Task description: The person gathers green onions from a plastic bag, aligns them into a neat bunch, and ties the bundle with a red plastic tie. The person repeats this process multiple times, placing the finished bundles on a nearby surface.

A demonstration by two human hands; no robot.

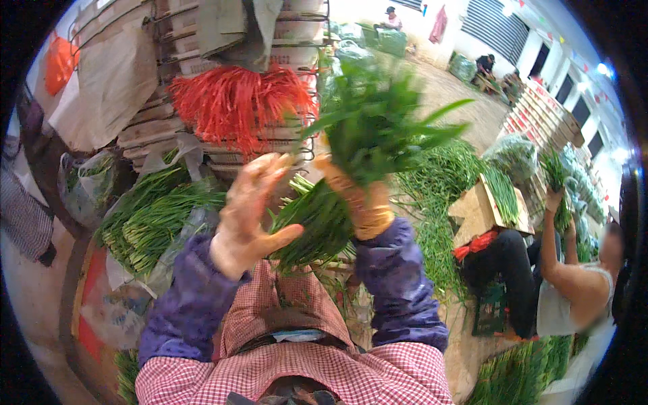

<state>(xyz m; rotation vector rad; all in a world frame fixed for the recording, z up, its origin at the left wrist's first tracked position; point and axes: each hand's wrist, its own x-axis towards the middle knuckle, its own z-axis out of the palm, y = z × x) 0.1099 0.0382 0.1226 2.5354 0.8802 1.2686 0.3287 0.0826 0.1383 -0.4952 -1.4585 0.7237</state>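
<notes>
My right hand [357,200], in an orange glove, grips a bunch of long green leaves [374,121], probably garlic chives. The leaves fan upward and are blurred. My left hand [255,217] is raised to the left of that bunch, fingers apart and holding nothing. Below and between my hands, a pile of chives [319,223] lies over my lap, its pale stem ends pointing up and left. Beyond my hands hangs a thick bundle of red plastic ties [243,106].
Stacked crates [298,45] rise in front. To the left, bundled chives [157,217] lie on plastic sheeting. Loose greens [435,172] cover the floor to the right, near a cardboard piece [476,207]. A co-worker [572,283] sits at far right, holding greens.
</notes>
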